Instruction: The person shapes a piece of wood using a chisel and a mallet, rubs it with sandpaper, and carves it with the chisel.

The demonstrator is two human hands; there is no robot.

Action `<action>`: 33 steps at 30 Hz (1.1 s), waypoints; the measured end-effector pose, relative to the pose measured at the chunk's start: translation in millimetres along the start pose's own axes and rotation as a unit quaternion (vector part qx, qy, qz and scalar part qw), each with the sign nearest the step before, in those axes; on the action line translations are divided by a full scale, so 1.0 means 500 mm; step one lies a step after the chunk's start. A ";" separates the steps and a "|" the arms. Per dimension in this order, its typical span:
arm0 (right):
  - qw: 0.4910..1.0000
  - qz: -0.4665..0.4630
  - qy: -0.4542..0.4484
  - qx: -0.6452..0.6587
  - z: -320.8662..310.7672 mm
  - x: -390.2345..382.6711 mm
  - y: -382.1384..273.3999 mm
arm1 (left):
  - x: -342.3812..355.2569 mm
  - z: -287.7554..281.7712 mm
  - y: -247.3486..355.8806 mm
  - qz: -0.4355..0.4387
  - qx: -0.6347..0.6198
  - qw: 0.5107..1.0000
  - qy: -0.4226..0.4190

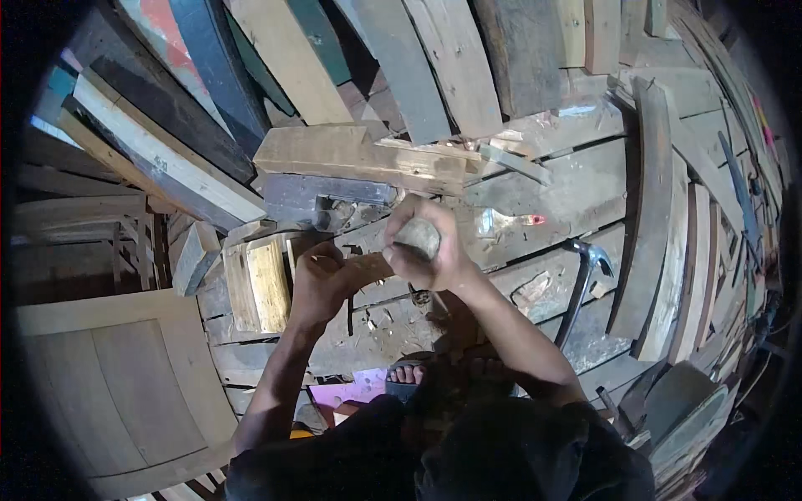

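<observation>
My right hand (434,259), in the middle of the view, is closed around a thick piece with a round, grey-brown end (422,237); its kind cannot be told. To its left, my left hand (322,280) is closed on a flat, tan wooden piece (368,270), which reaches across toward my right hand. Whether the two pieces are joined is hidden behind my fingers. Just beyond my hands lies a dark wooden block with a rectangular notch (334,199). A longer brown timber (359,160) lies behind it.
A paintbrush (508,221) and a claw hammer (587,280) lie to the right on the plank surface (576,179). Short wood blocks (257,284) sit at left, above a panelled board (125,384). Long planks (447,63) fan out beyond; curved boards (647,209) lean at right. Wood chips are scattered below my hands.
</observation>
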State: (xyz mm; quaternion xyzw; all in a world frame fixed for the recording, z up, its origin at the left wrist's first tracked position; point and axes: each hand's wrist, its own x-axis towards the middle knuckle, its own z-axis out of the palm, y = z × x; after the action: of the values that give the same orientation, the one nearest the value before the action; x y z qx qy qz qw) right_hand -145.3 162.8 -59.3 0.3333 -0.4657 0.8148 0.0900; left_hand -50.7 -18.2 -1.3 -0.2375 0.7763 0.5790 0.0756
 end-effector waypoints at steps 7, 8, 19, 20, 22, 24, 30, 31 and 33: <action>0.992 -0.022 0.019 0.123 -0.026 0.159 -0.145 | -0.007 0.001 0.024 0.025 0.094 0.995 -0.005; 0.993 -0.041 -0.015 0.107 -0.031 0.185 -0.181 | -0.006 0.008 0.026 0.063 0.091 0.994 0.001; 1.000 0.015 0.009 0.021 -0.001 0.042 -0.019 | -0.012 -0.026 -0.050 0.066 0.119 0.990 0.030; 0.996 0.026 0.002 0.081 -0.013 0.074 -0.060 | -0.025 -0.025 -0.020 0.032 0.130 0.991 0.028; 0.989 0.047 -0.007 0.138 -0.020 0.128 -0.142 | -0.044 -0.021 0.012 -0.001 0.204 0.979 0.021; 0.977 -0.016 -0.056 0.204 -0.010 0.169 -0.193 | -0.048 -0.026 0.009 0.000 0.170 0.985 0.015; 0.990 0.075 -0.033 -0.111 0.001 0.035 -0.020 | -0.038 0.000 0.029 -0.022 0.133 0.991 0.009; 0.991 0.073 -0.035 -0.108 0.008 0.044 -0.023 | -0.039 -0.002 0.023 -0.022 0.133 0.991 0.014; 0.991 0.093 -0.054 -0.076 0.022 0.046 -0.029 | -0.050 -0.005 0.014 0.022 0.137 0.990 0.026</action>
State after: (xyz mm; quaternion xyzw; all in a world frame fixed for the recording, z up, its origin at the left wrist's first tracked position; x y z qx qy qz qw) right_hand -151.4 158.3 -30.9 0.3245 -0.5589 0.7630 0.0137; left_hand -31.5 -12.2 15.3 -0.2224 0.8553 0.4620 0.0746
